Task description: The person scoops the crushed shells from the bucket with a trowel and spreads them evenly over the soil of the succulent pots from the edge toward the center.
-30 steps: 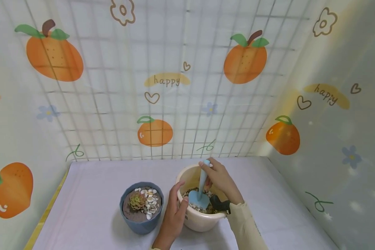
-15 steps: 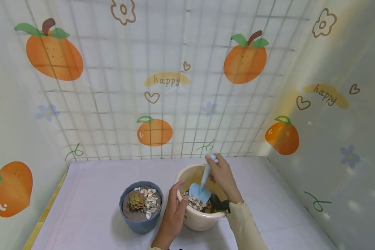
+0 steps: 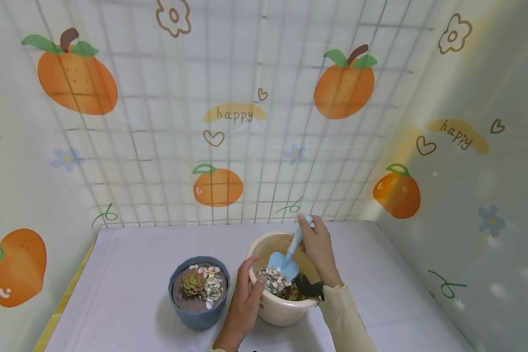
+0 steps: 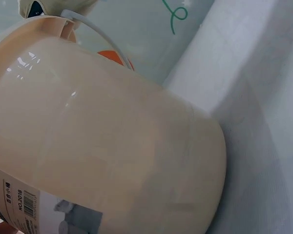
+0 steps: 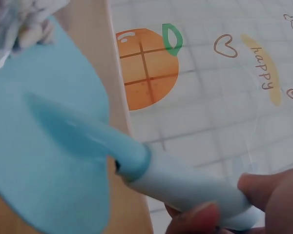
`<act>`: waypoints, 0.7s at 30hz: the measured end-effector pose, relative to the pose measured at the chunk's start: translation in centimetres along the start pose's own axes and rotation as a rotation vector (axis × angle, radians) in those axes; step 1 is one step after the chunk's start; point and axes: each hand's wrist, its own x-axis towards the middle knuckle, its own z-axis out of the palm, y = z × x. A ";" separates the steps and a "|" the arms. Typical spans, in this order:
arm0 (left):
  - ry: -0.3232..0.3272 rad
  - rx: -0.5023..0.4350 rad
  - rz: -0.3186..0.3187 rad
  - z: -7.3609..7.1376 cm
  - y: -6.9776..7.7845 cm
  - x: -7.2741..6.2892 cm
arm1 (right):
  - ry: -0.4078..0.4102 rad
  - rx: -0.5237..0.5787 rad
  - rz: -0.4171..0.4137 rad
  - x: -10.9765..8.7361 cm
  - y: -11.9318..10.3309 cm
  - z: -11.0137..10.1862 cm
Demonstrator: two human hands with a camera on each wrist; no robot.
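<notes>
My right hand (image 3: 321,252) grips the handle of a small light-blue trowel (image 3: 298,237) inside a cream bucket (image 3: 283,313). Pale shell pieces (image 3: 273,279) lie at the front of the trowel's blade, which shows close up in the right wrist view with its white-blue grip (image 5: 185,183) between thumb and fingers. Darker gravel (image 3: 292,293) covers the bucket's bottom. Curved round the bucket's left side, my left hand (image 3: 242,308) holds it with the thumb at the rim. The bucket's outer wall (image 4: 112,126) fills most of the left wrist view.
A blue pot (image 3: 199,320) stands left of the bucket, with a succulent (image 3: 193,282) and white shell pieces (image 3: 212,281) on its soil. Both stand on a pale cloth-covered table (image 3: 127,254). A black wrist strap (image 3: 309,287) overlaps the bucket's right rim. Printed curtains enclose the table.
The trowel's handle has swung up and to the right in my right hand, and its blade has tilted back, with shell pieces at its front. My left hand stays on the bucket.
</notes>
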 end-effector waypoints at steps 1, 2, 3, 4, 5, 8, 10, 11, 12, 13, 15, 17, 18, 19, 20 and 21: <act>0.002 -0.004 -0.001 0.0 0.0 0.0 | -0.004 0.005 -0.001 0.0 0.0 -0.1; 0.005 -0.006 -0.003 0.1 0.1 0.0 | -0.007 0.008 -0.003 0.1 0.0 -0.1; 0.011 -0.007 -0.004 0.1 0.1 0.1 | -0.013 0.015 0.000 0.1 0.0 -0.2; 0.017 -0.007 -0.004 0.1 0.1 0.0 | -0.014 0.026 0.007 0.2 0.0 -0.2; 0.025 -0.010 -0.009 0.1 0.3 0.0 | -0.014 0.034 0.012 0.3 0.1 -0.3; 0.055 -0.024 0.004 -0.1 0.8 -0.2 | -0.009 0.072 0.032 0.5 0.3 -0.5; 0.079 -0.032 0.023 -0.4 1.5 -0.2 | -0.005 0.095 0.036 0.6 0.3 -0.5; 0.091 -0.033 0.033 -0.5 1.9 -0.3 | -0.004 0.104 0.034 0.6 0.3 -0.5; 0.103 -0.035 0.047 -0.8 2.3 -0.3 | -0.003 0.114 0.033 0.6 0.2 -0.5; 0.111 -0.034 0.059 -1.0 2.7 -0.3 | -0.002 0.119 0.031 0.7 0.1 -0.5; 0.124 -0.038 0.072 -1.6 3.5 -0.3 | 0.000 0.131 0.026 0.8 -0.2 -0.4; 0.130 -0.044 0.086 -2.3 4.1 -0.3 | 0.005 0.140 0.023 0.9 -0.5 -0.3; 0.130 -0.048 0.096 -2.7 4.4 -0.3 | 0.009 0.145 0.021 0.9 -0.7 -0.2; 0.130 -0.048 0.104 -3.1 4.6 -0.2 | 0.012 0.149 0.016 1.0 -0.9 -0.1; 0.135 -0.045 0.113 -3.5 4.8 -0.1 | 0.013 0.157 0.012 1.1 -1.1 0.0; 0.141 -0.038 0.122 -3.9 5.0 -0.1 | 0.014 0.164 0.007 1.1 -1.3 0.1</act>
